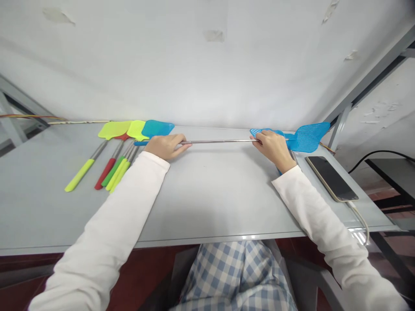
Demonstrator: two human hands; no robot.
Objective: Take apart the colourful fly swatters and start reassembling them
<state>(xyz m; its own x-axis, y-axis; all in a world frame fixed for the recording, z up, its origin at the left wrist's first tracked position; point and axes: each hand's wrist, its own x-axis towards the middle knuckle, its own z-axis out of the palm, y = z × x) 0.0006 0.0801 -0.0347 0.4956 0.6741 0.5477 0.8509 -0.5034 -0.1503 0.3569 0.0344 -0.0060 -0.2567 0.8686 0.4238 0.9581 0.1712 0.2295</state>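
Note:
A blue fly swatter [220, 141] with an extended metal rod is held level above the table between my two hands. My left hand [164, 146] is closed round the rod near its blue handle, which pokes out to the left. My right hand [274, 149] grips the other end, close to the blue mesh head [311, 137]. Beneath and behind my right hand lies another blue swatter [259, 131], mostly hidden. To the left of my left hand lie several more fly swatters [113, 129] with yellow, red, green and blue parts, their heads toward the wall.
A phone [332, 178] with a white charging cable [359, 216] lies at the right end of the grey table [214, 198]. A white wall [207, 77] rises behind the table. Metal frame bars [372, 82] stand at both sides. A dark stool or bench [395, 177] is at far right.

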